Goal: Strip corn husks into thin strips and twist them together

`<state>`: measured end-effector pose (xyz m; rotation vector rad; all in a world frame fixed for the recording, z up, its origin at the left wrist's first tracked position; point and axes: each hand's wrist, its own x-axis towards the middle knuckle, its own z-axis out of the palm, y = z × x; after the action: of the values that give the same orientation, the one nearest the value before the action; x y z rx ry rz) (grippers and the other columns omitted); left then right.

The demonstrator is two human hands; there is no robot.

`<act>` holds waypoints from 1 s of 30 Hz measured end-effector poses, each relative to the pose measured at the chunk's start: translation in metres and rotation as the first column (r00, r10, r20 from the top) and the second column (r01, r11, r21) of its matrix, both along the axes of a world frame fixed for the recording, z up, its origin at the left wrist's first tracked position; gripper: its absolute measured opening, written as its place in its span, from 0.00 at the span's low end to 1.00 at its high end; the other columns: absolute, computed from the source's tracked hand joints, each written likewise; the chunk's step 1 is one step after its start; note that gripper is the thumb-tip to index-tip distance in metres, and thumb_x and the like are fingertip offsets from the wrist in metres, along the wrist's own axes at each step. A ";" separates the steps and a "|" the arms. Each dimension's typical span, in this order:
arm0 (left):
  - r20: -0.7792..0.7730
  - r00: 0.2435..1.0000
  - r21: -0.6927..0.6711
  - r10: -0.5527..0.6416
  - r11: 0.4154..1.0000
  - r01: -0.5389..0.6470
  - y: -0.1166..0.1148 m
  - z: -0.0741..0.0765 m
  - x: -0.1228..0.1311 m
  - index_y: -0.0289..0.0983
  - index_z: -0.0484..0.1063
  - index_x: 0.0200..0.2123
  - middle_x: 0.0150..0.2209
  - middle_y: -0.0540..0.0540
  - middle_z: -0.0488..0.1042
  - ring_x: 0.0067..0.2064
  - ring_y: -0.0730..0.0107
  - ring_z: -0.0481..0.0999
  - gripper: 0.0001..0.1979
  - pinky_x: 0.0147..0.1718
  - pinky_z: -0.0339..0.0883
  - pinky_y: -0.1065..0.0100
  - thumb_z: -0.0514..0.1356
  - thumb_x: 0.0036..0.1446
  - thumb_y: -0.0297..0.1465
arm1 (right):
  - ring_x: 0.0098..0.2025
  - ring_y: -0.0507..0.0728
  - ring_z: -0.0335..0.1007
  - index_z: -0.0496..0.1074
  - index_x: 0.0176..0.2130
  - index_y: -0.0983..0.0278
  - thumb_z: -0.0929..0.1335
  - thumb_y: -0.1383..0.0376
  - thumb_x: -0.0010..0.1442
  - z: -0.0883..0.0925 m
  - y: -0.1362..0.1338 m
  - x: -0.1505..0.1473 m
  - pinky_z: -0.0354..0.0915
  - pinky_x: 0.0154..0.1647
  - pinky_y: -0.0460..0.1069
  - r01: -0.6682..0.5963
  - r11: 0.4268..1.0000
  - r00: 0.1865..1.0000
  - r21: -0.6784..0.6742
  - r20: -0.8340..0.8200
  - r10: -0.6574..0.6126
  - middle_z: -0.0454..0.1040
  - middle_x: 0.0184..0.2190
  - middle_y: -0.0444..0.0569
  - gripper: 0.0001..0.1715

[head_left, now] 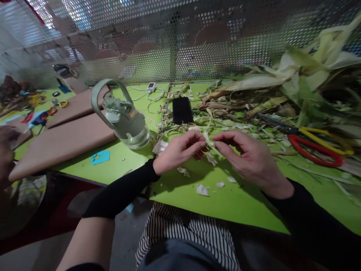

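Observation:
Between my two hands is a pale strip of corn husk (210,142), held just above the green table (175,195). My left hand (183,148) pinches its left side with thumb and forefinger. On the other side, the thumb and fingertips of my right hand (245,154) close on the strip's right edge. Small white husk scraps (202,190) lie on the table below my hands. A black phone (182,110) rests just beyond them, among thin shreds of husk.
A light green water bottle (126,120) stands left of my hands. Red and yellow scissors (316,145) lie at right, before a heap of corn husks (307,75). Brown folded sheets (70,145) and a blue tag (100,157) are at left. Perforated metal (146,56) backs the table.

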<state>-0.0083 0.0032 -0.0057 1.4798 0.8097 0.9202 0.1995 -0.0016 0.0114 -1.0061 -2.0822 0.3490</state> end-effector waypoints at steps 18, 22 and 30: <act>0.169 0.986 -0.468 0.018 0.881 0.064 -0.006 -0.001 0.009 0.39 0.58 0.37 0.31 0.55 0.70 0.26 0.76 0.80 0.13 0.24 0.70 0.76 0.60 0.67 0.38 | 0.34 0.60 0.71 0.76 0.36 0.61 0.67 0.67 0.69 -0.006 -0.005 -0.005 0.66 0.34 0.54 -0.111 0.854 0.891 0.508 0.432 -0.141 0.80 0.32 0.50 0.09; 0.091 0.996 -0.467 -0.005 0.883 0.047 -0.005 0.002 0.007 0.41 0.57 0.37 0.28 0.57 0.69 0.24 0.76 0.78 0.15 0.19 0.64 0.77 0.61 0.65 0.41 | 0.33 0.59 0.68 0.75 0.34 0.63 0.68 0.68 0.68 -0.007 -0.008 -0.007 0.64 0.34 0.53 -0.153 0.797 0.857 0.584 0.480 -0.187 0.79 0.31 0.50 0.08; 0.077 0.996 -0.261 0.040 0.965 -0.018 -0.009 0.003 0.013 0.40 0.57 0.37 0.25 0.59 0.66 0.21 0.82 0.69 0.15 0.18 0.62 0.78 0.60 0.67 0.41 | 0.27 0.55 0.64 0.67 0.30 0.60 0.64 0.69 0.68 -0.006 -0.011 -0.015 0.59 0.29 0.51 -0.068 0.981 0.977 0.183 0.212 0.028 0.70 0.25 0.45 0.13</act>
<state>0.0049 -0.0060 -0.0026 1.1969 0.8589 0.8553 0.1842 -0.0125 0.0053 -0.9108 -2.2822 0.0679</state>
